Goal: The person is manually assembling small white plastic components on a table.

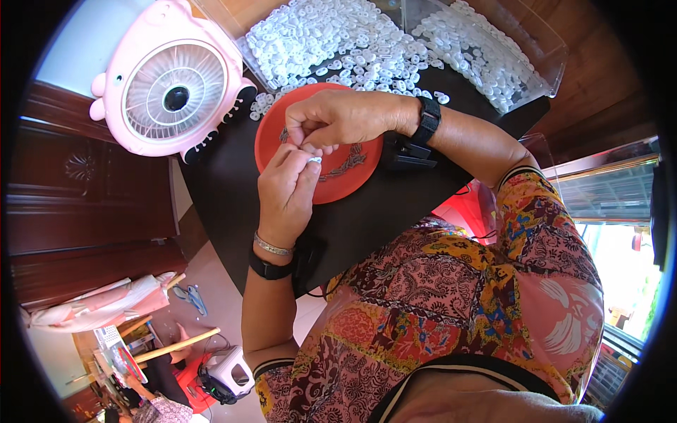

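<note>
Over a round red plate, my two hands meet with their fingertips close together. My left hand is closed in a pinch on a small white plastic piece, which shows at the thumb tip. Pinched at the same spot, my right hand has its fingertips against the left ones; whatever it holds is too small to make out. Small grey metal pieces lie scattered on the plate under my hands. Behind the plate spreads a heap of small white oval plastic pieces with holes.
A clear bin with more white pieces stands at the far right of the black table. A pink animal-shaped fan is at the left. On the floor, lower left, are a white stool and blue slippers.
</note>
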The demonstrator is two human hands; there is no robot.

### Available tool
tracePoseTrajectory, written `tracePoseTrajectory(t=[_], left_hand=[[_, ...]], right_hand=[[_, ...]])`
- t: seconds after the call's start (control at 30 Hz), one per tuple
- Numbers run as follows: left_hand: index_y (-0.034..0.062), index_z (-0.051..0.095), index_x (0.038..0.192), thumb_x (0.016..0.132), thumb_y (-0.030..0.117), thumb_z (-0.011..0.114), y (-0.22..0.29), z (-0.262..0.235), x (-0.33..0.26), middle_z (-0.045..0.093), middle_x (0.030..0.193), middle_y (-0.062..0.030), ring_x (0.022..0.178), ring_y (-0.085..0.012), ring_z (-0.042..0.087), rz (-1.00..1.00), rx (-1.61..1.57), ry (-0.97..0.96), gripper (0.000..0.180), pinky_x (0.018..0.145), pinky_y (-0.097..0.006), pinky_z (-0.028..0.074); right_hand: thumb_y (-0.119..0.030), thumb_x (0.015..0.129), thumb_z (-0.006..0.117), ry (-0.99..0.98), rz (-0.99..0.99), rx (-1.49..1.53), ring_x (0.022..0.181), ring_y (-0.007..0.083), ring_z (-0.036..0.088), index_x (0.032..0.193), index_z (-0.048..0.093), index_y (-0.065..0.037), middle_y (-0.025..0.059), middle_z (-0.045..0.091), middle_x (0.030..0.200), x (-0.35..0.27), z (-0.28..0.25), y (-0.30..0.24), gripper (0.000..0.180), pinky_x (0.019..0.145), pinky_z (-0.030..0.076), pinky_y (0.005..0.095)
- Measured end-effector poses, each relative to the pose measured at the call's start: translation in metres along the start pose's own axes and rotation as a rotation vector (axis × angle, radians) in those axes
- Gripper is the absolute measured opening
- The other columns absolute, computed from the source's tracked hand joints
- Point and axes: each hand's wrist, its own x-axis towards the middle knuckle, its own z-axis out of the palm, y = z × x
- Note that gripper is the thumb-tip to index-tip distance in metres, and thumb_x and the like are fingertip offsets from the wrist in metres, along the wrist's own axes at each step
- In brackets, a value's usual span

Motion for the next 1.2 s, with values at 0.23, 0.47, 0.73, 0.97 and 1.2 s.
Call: tracePoseTrajectory(t=[0.23, 0.47, 0.73, 0.97, 1.2], left_hand=[[-0.0078, 0.060, 0.086, 0.086, 0.006, 0.056, -0.010, -0.001, -0.002, 0.062, 0.081, -0.0096, 0.073, -0.0144, 0.058, -0.169, -0.290, 0.036, 0.015, 0.069, -0.025, 0.046], [-0.0051, 0.061, 0.085, 0.088, 0.010, 0.054, -0.013, -0.001, -0.002, 0.062, 0.076, -0.0065, 0.067, -0.0112, 0.055, -0.322, -0.459, 0.069, 0.017, 0.064, -0.024, 0.044], [-0.0038, 0.062, 0.083, 0.088, 0.012, 0.052, -0.014, -0.005, -0.002, 0.060, 0.071, -0.0056, 0.063, -0.0111, 0.054, -0.397, -0.614, 0.094, 0.020, 0.061, -0.024, 0.041], [-0.0046, 0.059, 0.083, 0.087, 0.007, 0.053, -0.015, -0.007, 0.000, 0.059, 0.080, -0.0070, 0.071, -0.0141, 0.054, -0.204, -0.368, 0.187, 0.014, 0.067, -0.026, 0.042], [-0.0061, 0.056, 0.081, 0.083, 0.004, 0.057, -0.007, -0.003, 0.001, 0.055, 0.079, -0.0106, 0.071, -0.0180, 0.054, -0.041, -0.070, 0.097, 0.010, 0.067, -0.028, 0.043]], right_hand=[[-0.006, 0.090, 0.056, 0.090, -0.135, -0.163, 0.071, 0.0110, 0.055, 0.095, 0.052, -0.003, 0.0035, 0.059, 0.077, 0.000, 0.011, 0.000, 0.007, 0.064, 0.044, 0.0269], [-0.003, 0.089, 0.055, 0.094, -0.118, -0.136, 0.075, 0.0139, 0.059, 0.095, 0.051, -0.003, 0.0062, 0.062, 0.080, 0.000, 0.012, 0.003, 0.007, 0.067, 0.045, 0.0290], [0.000, 0.081, 0.065, 0.217, -0.193, -0.246, 0.076, 0.0151, 0.065, 0.090, 0.054, -0.002, 0.0070, 0.065, 0.080, 0.001, 0.016, 0.002, 0.014, 0.067, 0.049, 0.0286], [0.000, 0.081, 0.066, 0.227, -0.107, -0.158, 0.075, 0.0087, 0.061, 0.090, 0.055, -0.002, 0.0044, 0.065, 0.081, 0.002, 0.009, 0.000, 0.014, 0.065, 0.047, 0.0243], [-0.002, 0.083, 0.064, 0.175, -0.100, -0.062, 0.074, 0.0084, 0.059, 0.091, 0.056, -0.001, 0.0040, 0.064, 0.082, 0.003, 0.012, 0.005, 0.011, 0.065, 0.046, 0.0240]])
